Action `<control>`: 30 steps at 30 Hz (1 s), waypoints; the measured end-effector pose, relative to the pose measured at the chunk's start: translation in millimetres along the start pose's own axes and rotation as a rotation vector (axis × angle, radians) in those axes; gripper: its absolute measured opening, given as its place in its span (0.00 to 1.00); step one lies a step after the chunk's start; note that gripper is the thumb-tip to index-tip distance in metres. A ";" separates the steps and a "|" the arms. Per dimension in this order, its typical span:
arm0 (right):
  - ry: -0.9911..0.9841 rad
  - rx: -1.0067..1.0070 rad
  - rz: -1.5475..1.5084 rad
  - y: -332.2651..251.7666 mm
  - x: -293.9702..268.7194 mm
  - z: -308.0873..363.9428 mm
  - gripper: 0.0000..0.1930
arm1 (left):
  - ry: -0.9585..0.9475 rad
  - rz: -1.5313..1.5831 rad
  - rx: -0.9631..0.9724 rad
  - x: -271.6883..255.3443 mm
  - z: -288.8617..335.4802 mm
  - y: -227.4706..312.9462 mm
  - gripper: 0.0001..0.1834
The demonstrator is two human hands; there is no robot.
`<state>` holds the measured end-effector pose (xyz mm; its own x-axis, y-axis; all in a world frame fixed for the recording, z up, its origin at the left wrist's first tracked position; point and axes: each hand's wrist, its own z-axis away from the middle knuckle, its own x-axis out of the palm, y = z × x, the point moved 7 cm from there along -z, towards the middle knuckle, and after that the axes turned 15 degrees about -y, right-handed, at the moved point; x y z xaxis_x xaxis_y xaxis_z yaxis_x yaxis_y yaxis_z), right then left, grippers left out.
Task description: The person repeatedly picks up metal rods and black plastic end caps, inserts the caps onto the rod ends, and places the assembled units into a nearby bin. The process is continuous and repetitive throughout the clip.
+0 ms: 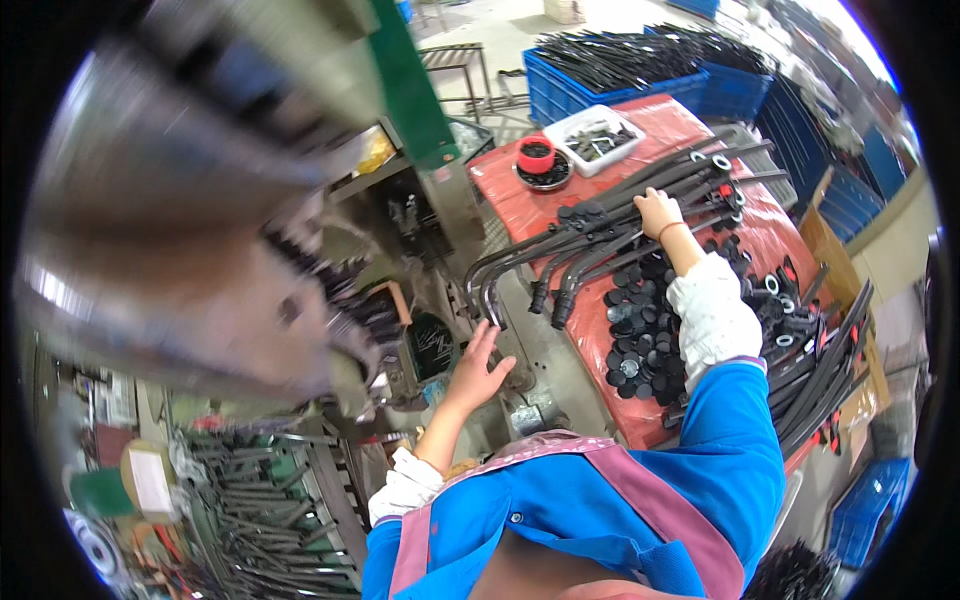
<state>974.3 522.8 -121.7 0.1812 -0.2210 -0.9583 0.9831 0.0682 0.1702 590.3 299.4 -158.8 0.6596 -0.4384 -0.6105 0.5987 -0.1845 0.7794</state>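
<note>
Plainly, the containers crowd the top of the frame. A white tray (558, 131) holds small dark and greyish pieces; at its lower left, a red cup (537, 166) full of tiny black parts overlaps a round bowl (547, 187) with more black parts in it, though I cannot tell whether the cup sits inside. Farther up and right, a blue crate (556, 104) is heaped with long black rods.

Across the red-covered desk (512, 207), right of the frame's centre, lie the black tubes (600, 214), their bent ends pointing lower left, above a heap of black discs (645, 335). My right arm stretches up the frame, and my right hand (659, 213) lies over the tubes with its fingers bent; I cannot tell whether they grip. My left hand (480, 376) is spread near the centre, thumb apart, fingertips at a bent tube end; contact is unclear.
</note>
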 end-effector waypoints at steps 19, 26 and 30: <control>0.110 -0.809 -0.169 -531.0 -27.4 36.9 0.10 | 0.335 0.398 -0.332 2.1 363.1 -154.7 0.21; 0.306 -0.687 -0.202 -543.1 -26.7 30.8 0.08 | 0.335 0.396 -0.336 -28.0 410.3 -172.2 0.20; 0.286 -0.693 -0.353 -541.1 -34.2 36.0 0.04 | 0.319 0.338 -0.272 -49.8 413.4 -168.3 0.20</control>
<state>437.2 458.5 -172.7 -0.2408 -0.0917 -0.9662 0.7242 0.6458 -0.2418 268.8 -11.3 -201.4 0.9158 -0.1370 -0.3775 0.3973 0.1732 0.9012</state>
